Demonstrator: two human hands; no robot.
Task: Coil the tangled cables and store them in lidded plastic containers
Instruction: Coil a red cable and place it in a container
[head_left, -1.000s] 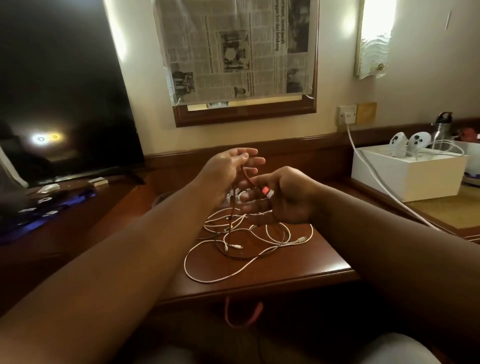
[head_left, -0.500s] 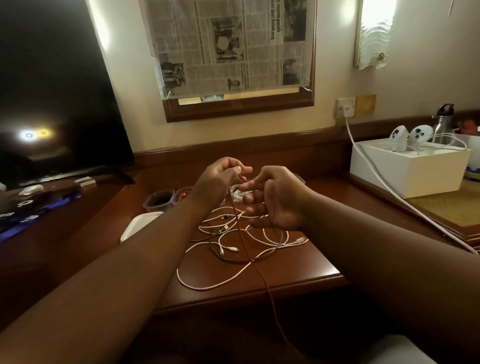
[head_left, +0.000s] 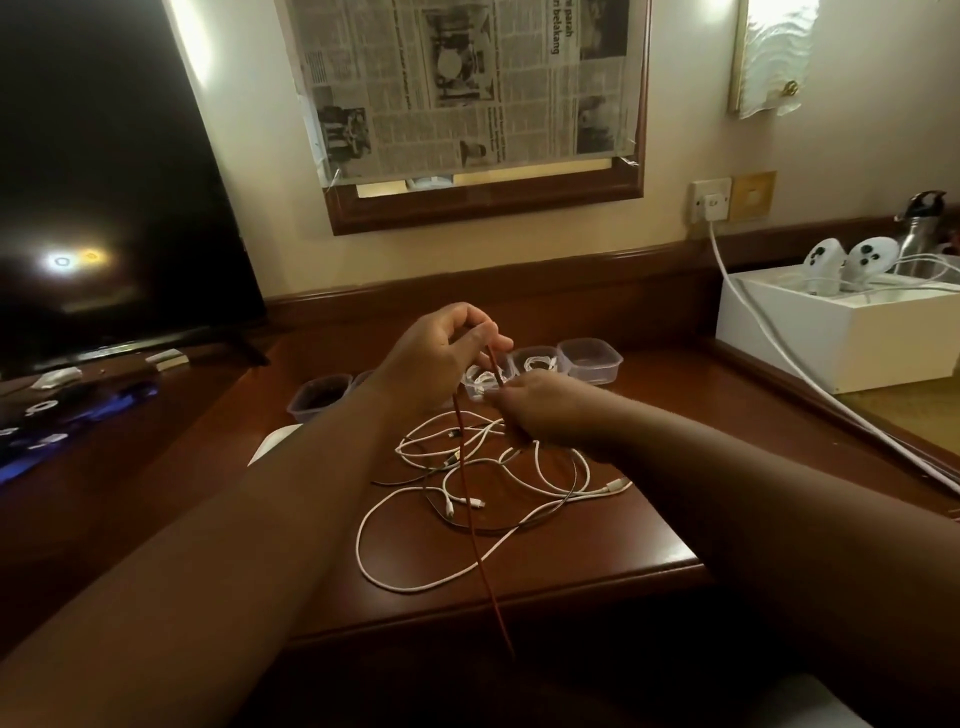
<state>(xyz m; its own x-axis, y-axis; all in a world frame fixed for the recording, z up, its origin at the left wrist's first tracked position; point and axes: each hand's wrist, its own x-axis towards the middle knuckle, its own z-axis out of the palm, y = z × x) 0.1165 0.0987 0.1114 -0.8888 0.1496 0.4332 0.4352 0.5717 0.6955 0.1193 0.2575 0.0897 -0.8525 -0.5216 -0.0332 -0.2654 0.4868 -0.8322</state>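
Currently, a thin red cable (head_left: 475, 525) is held between both hands above the dark polished wooden desk (head_left: 613, 558). The left hand (head_left: 441, 358) is raised, its fingers (head_left: 480, 340) curled and pinching the cable's upper bend against the thumb. The right hand (head_left: 545, 413) is lower and just right of the left, fingers curled inward around the same cable; the exact contact is hidden by the back of the hand. From the left fingers the red cable is seen to drop straight down, cross the tangle and pass over the near desk edge, where its end is lost in shadow.

Directly below both hands, a tangle of thin white cables (head_left: 467, 499) is spread loosely on the desk, with a dark cable (head_left: 498, 527) looped through it. Several white connector ends are noted within the tangle.

Beyond the fingers, a row of small clear plastic containers is recorded: one at far right (head_left: 592, 359) uncovered, one beside it (head_left: 537, 361) with white cable coiled inside, one behind the right hand (head_left: 480, 382) partly hidden, also with white cable. Left of the left wrist, a darker clear container (head_left: 318, 396) is noted, contents unclear. A white flat lid (head_left: 272, 441) is partly hidden under the left forearm.

Far right, a white open box (head_left: 841, 332) with two white controllers (head_left: 849, 260) is seen.
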